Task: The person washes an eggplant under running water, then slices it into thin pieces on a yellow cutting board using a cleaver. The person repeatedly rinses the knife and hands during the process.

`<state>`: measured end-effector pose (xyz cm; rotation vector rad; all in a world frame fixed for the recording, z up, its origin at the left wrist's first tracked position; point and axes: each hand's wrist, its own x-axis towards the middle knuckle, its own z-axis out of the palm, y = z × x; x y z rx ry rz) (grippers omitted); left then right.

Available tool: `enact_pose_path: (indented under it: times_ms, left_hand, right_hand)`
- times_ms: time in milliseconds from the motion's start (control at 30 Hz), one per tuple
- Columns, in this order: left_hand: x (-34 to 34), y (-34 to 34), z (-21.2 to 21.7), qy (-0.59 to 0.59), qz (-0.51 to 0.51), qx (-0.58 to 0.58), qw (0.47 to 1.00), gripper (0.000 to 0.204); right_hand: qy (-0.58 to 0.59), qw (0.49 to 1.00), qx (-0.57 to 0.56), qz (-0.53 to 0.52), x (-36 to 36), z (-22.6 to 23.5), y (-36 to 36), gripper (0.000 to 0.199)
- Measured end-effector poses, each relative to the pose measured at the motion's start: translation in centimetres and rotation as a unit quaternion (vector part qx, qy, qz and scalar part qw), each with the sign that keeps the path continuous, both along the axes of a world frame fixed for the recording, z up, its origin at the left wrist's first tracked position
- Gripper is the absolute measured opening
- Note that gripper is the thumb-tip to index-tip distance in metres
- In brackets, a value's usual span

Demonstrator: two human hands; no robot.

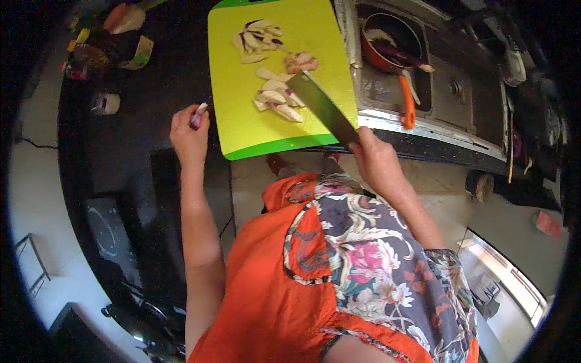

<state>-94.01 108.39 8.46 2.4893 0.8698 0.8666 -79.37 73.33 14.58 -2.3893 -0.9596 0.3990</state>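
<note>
My left hand (186,134) is closed on a small purple-and-white piece of eggplant (196,118), just off the left side of the cutting board (239,118). The board is yellow-green with darker green ends. My right hand (376,158) grips a cleaver (327,111), its broad blade slanting over the board. Near the blade's tip lies a pile of pale eggplant strips (275,98) with purple skin edges. A second pile of eggplant strips (257,41) sits farther back. Between the piles rests a pinkish-brown lump (301,62), whose kind I cannot make out.
On the right is a steel sink (451,91). An orange pan (382,60) with an orange handle holds a dark purple eggplant (399,55). A small whitish cup (106,104) stands on the dark counter (151,91) at left, with a cooktop (108,227) nearer me.
</note>
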Motion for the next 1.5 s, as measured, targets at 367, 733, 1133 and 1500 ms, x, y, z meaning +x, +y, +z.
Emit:
enact_pose_path:
  times_ms: [367, 733, 1133, 1500]
  left_hand:
    - [0.6, 1.6, -1.6, 0.031, -0.014, -0.051, 0.998, 0.050]
    - [-1.7, -0.3, -0.7, -0.052, 0.003, -0.125, 0.991, 0.040]
    - [-0.8, 0.2, -0.5, -0.009, 0.022, -0.086, 0.996, 0.033]
    - [0.6, -0.6, -1.2, 0.029, 0.007, -0.031, 0.999, 0.030]
  right_hand:
    - [-0.002, 0.995, 0.017, 0.095, -0.3, 0.8, 4.3, 0.018]
    - [0.020, 0.985, -0.008, 0.170, -2.5, 1.5, 13.4, 0.020]
    - [0.018, 0.992, -0.052, 0.110, -2.4, 2.7, 12.2, 0.017]
    - [0.036, 0.996, -0.030, 0.081, -1.3, 1.7, 8.6, 0.018]
